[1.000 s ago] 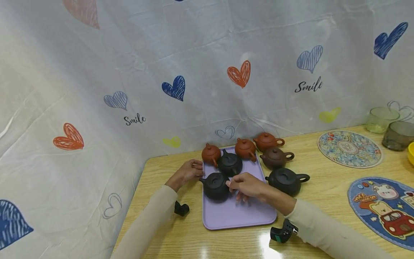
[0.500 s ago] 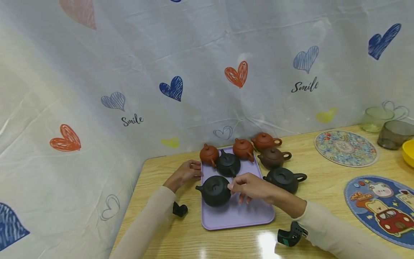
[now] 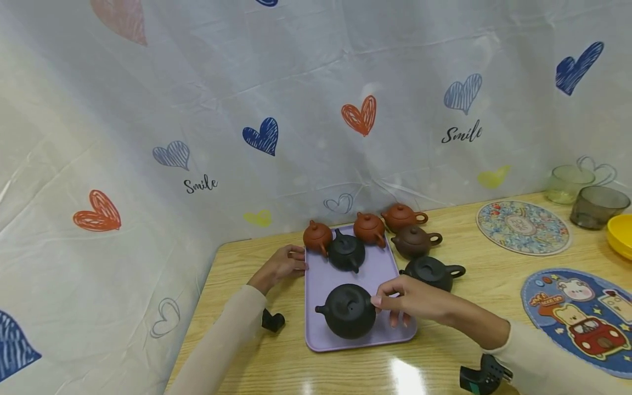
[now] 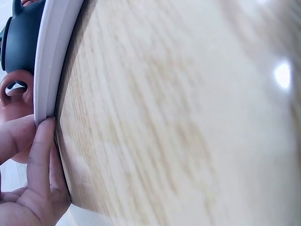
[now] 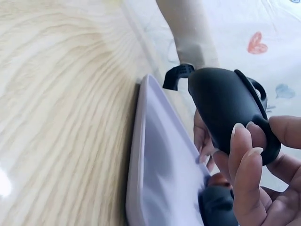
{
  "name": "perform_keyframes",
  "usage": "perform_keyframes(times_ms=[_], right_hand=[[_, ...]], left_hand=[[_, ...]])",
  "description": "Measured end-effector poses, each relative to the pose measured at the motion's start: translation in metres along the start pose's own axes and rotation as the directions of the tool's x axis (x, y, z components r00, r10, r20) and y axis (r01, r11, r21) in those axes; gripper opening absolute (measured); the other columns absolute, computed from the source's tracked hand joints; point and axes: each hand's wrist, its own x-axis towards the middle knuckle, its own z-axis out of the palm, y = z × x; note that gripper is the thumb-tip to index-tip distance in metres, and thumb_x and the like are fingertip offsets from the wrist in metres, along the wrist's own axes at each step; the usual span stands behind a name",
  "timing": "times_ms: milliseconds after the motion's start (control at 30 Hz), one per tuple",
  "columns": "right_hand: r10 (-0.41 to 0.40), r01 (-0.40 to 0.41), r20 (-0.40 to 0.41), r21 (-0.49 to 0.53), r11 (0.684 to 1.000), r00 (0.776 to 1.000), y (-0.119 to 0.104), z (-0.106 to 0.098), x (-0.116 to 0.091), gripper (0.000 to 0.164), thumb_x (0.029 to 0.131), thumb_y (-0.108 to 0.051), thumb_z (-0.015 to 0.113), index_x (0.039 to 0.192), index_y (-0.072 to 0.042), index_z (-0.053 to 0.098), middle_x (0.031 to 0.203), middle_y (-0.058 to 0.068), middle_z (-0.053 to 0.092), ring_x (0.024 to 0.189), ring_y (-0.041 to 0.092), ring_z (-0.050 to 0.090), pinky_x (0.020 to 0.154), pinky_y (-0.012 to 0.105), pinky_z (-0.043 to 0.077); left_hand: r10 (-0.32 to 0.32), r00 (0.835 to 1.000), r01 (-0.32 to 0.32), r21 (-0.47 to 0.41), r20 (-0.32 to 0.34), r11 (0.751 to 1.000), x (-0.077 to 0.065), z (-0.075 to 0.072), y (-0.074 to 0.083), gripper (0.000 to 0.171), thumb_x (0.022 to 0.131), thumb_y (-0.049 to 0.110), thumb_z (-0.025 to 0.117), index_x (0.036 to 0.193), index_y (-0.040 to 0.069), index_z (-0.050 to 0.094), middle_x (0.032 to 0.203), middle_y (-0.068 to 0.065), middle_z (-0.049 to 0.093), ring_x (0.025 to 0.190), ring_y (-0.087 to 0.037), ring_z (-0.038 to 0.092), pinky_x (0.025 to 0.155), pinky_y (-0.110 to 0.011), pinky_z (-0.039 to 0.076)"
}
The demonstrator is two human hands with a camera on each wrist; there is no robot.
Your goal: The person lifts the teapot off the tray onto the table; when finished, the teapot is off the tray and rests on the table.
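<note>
My right hand point(image 3: 412, 299) pinches the handle of a black teapot point(image 3: 349, 311), held up over the near part of the lilac tray point(image 3: 323, 280). The right wrist view shows this teapot point(image 5: 225, 101) raised clear of the tray, fingers and thumb at its looped handle. At the tray's left edge, my left hand point(image 3: 282, 267) grips the rim between thumb and fingers point(image 4: 41, 150). On the tray's far half sit a second black teapot point(image 3: 346, 252) and two reddish-brown teapots, one at the left corner point(image 3: 317, 237) and one at the right point(image 3: 369, 227).
Right of the tray stand another reddish-brown teapot point(image 3: 401, 218), a dark brown teapot point(image 3: 412, 242) and a third black teapot point(image 3: 429, 272), partly behind my right hand. Farther right lie a round floral mat point(image 3: 523, 227) and a blue cartoon mat point(image 3: 553, 285), with glass cups point(image 3: 598, 207) and a yellow bowl point(image 3: 621, 236).
The black teapot in my right hand has risen off the tray and come nearer and to the right, away from the other black teapot. My left hand stays at the tray's edge.
</note>
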Motion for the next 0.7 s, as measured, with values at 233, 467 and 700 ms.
perform_keyframes(times_ms=[233,467,700], right_hand=[[-0.037,0.036,0.045,0.018,0.999,0.998,0.008,-0.014,-0.026,0.036,0.103,-0.026,0.057,0.096,0.008,0.064,0.076,0.008,0.065,0.067,0.015,0.065,0.055,0.029,0.055],[-0.081,0.077,0.078,0.052,0.996,0.994,0.019,-0.026,-0.047,0.034,0.106,-0.021,0.052,0.098,0.011,0.061,0.073,0.006,0.065,0.067,0.011,0.064,0.056,0.030,0.056],[-0.105,0.099,0.084,0.074,0.992,0.991,0.032,-0.038,-0.064,0.030,0.107,-0.015,0.047,0.100,0.010,0.061,0.074,0.026,0.061,0.069,0.018,0.065,0.057,0.033,0.057]], left_hand=[[0.015,1.000,-0.015,-0.007,0.018,1.000,0.001,-0.001,-0.002,0.051,0.090,-0.011,0.064,0.137,-0.007,0.045,0.129,-0.026,0.054,0.095,-0.023,0.067,0.092,-0.041,0.059],[0.011,1.000,-0.010,-0.013,0.017,1.000,0.001,-0.001,-0.003,0.050,0.090,-0.010,0.064,0.137,-0.005,0.046,0.130,-0.025,0.054,0.097,-0.024,0.067,0.093,-0.040,0.059],[0.007,1.000,-0.007,-0.008,0.017,1.000,0.000,-0.002,-0.002,0.051,0.090,-0.009,0.064,0.138,-0.005,0.046,0.133,-0.026,0.053,0.096,-0.021,0.066,0.092,-0.040,0.059]])
